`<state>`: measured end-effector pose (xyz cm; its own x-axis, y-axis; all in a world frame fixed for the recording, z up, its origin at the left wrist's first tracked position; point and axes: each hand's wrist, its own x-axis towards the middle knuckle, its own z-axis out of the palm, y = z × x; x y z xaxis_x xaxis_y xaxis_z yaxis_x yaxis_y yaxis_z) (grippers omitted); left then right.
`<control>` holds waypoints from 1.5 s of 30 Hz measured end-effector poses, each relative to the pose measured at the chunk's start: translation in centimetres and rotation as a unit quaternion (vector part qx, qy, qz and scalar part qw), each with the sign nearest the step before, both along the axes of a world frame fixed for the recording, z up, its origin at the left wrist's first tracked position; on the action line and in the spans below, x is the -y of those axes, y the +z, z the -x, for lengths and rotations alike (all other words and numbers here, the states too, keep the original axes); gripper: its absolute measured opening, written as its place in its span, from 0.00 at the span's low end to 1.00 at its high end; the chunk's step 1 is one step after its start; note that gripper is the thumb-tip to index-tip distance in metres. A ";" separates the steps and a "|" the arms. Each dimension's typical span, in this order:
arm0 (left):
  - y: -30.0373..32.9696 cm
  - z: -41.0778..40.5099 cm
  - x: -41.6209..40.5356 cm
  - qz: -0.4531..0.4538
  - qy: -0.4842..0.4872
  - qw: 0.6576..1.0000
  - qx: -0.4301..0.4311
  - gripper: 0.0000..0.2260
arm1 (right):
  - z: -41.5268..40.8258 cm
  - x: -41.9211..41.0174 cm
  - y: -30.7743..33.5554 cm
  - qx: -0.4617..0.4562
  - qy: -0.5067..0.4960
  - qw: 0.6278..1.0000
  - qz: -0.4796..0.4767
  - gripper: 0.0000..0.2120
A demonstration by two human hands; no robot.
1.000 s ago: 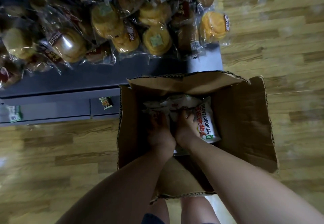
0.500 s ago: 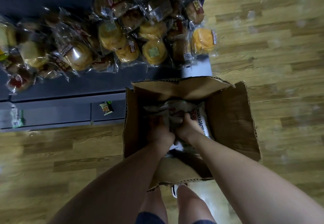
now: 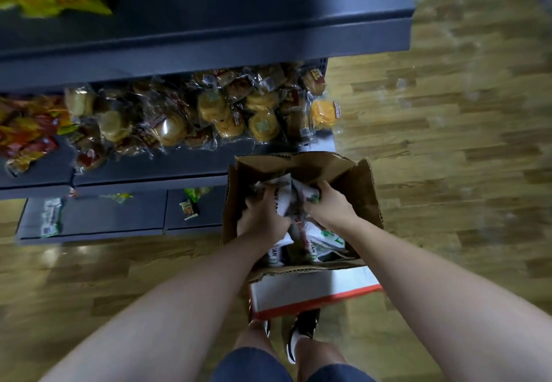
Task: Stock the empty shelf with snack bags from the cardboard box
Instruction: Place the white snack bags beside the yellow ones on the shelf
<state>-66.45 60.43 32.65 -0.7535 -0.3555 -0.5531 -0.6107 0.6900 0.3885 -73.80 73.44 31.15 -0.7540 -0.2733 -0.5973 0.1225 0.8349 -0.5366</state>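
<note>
Wood-plank floor (image 3: pixel 448 172), corrugated cardboard box (image 3: pixel 363 190), both hands' fingers (image 3: pixel 264 199) gripping crinkly white snack bags (image 3: pixel 282 202)

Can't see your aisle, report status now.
Left hand and right hand both grip white snack bags inside the brown cardboard box. Dark grey upper shelf bare. Nothing blocking.

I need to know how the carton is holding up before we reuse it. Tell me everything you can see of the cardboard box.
The cardboard box is plain brown corrugated board, open at the top with its flaps standing up and torn, ragged edges. It stands on the wooden floor against the low shelf, partly over a white, red-edged sheet. White printed snack bags lie inside. The left hand and the right hand reach in, gripping bags.
</note>
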 end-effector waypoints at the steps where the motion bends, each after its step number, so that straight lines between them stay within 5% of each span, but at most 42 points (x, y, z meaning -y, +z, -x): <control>1: 1.1 -0.4 0.1 0.013 0.002 1.000 -0.001 0.34 | -0.2 -0.1 1.0 -0.011 0.000 1.000 0.012 0.29; 12: 10.6 -3.9 2.3 0.051 -0.027 0.981 -0.187 0.34 | -1.7 -0.2 11.5 -0.147 0.026 0.979 0.139 0.26; 23: 17.6 -6.5 3.4 0.136 -0.020 0.915 -0.379 0.32 | -3.3 1.6 19.6 -0.271 0.038 0.926 0.261 0.25; 35: 25.5 -5.0 4.0 0.134 0.017 0.847 -0.515 0.35 | -2.8 4.0 28.6 -0.327 0.035 0.872 0.362 0.21; 45: 29.9 -1.7 5.5 0.131 0.023 0.827 -0.547 0.34 | 0.1 6.5 33.0 -0.346 0.010 0.840 0.417 0.20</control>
<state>-64.79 54.92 62.55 -0.7343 -0.3968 0.5507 -0.0204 0.8239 0.5664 -73.90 66.89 64.13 -0.8325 -0.3956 0.3878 -0.4693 0.1317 -0.8732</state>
